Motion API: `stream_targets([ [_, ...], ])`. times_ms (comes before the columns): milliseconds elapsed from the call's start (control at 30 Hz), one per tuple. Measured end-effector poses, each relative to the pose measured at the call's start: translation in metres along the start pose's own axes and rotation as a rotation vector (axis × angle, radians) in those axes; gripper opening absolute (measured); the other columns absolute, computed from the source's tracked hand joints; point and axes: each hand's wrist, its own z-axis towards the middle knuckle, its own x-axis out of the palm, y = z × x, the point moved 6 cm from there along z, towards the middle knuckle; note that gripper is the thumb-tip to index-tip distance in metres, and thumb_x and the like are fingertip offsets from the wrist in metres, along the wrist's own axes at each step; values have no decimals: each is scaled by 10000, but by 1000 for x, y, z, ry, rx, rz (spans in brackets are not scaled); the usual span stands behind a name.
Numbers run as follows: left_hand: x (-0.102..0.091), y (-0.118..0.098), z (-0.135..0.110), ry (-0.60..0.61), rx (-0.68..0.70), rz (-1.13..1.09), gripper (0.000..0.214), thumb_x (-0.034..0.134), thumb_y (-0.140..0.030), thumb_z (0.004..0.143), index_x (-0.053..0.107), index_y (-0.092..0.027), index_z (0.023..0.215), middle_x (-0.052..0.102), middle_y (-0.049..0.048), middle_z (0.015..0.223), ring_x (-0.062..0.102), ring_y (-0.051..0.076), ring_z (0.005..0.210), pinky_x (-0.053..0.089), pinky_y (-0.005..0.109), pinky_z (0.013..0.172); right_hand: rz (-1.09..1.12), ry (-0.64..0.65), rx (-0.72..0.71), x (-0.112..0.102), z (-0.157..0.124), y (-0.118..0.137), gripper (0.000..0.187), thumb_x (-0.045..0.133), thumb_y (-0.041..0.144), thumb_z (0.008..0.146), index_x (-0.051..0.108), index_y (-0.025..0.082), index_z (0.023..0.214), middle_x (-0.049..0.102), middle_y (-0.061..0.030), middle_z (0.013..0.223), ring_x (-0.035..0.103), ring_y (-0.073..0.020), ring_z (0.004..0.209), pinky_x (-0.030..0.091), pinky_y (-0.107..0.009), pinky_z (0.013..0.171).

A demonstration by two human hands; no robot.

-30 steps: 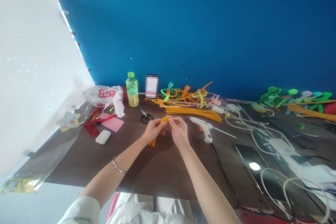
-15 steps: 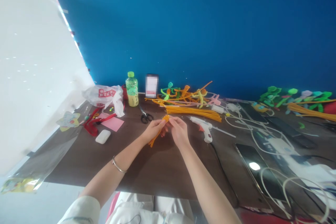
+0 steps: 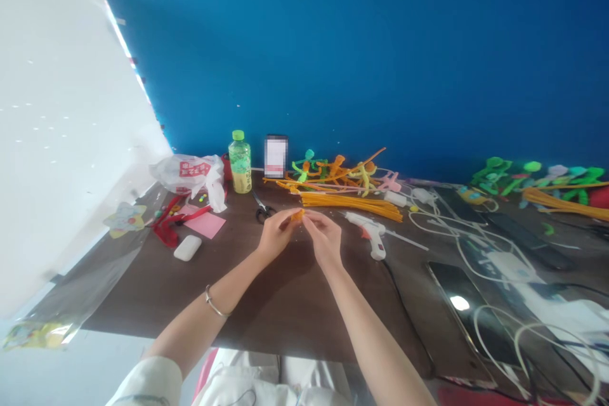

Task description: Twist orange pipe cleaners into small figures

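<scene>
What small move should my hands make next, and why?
Perhaps turn the orange piece slightly toward you: it sits between the fingers of your left hand and right hand, which seem to hide most of it.

The person is wearing a loose white sleeve (image 3: 152,384) on the left arm, its wide end showing a thin grey-blue line. A slim silver-coloured bangle (image 3: 212,304) is circling the left forearm (image 3: 190,330) — a small bead-like detail is sitting on it. The right forearm (image 3: 371,330), left hand (image 3: 278,233) and right hand (image 3: 327,238) are showing bare. Below the worktop's (image 3: 266,320) near edge, white clothing (image 3: 304,380) is covering the lap — a thin dark curved line is marking it.
</scene>
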Motion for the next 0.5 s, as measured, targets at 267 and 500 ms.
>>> stream_targets([
  [267, 8, 7, -2, 14, -188, -352, 304, 621, -303, 733, 594, -147, 992, 655, 90, 962, 633, 175, 843, 537, 311, 742, -189, 1, -177, 5, -7, 22, 86, 612, 271, 746, 660, 202, 763, 665, -50, 895, 626, -179, 818, 528, -327, 724],
  [500, 9, 4, -3, 65, -165, -235, 318, 584, -342, 758, 596, -144, 1005, 659, 87, 944, 646, 168, 774, 537, 309, 728, -139, -27, -79, 4, -7, 23, 125, 616, 296, 744, 615, 188, 806, 663, -34, 796, 624, -162, 707, 531, -303, 650],
])
